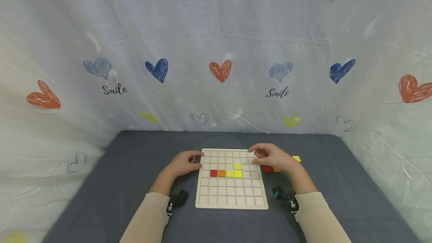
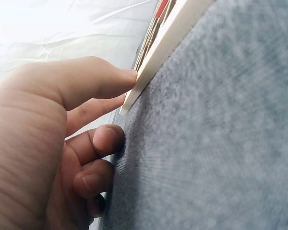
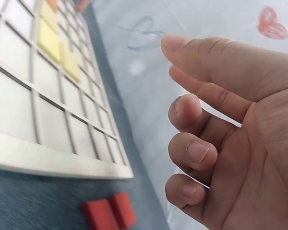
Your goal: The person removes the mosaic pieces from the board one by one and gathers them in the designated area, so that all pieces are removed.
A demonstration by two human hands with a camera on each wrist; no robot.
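A pale wooden grid board (image 1: pixel 206 204) lies on the table. One row holds a red tile (image 1: pixel 213 173), an orange tile (image 1: pixel 221 173) and two yellow tiles (image 1: pixel 238 173); another yellow tile (image 1: pixel 237 166) sits just behind the row's right end. My left hand (image 1: pixel 182 165) touches the board's left edge with thumb and index fingertips, its other fingers loosely bent. My right hand (image 1: pixel 272 157) hovers at the board's far right edge, thumb and index finger apart, with nothing between them in the right wrist view.
Right of the board, near my right hand, lie a loose red tile (image 1: pixel 267 168), an orange tile (image 1: pixel 277 169) and a yellow tile (image 1: pixel 296 158). A dark grey cloth (image 1: pixel 141 160) covers the table. Behind it hangs a white curtain (image 1: pixel 189 96) printed with hearts.
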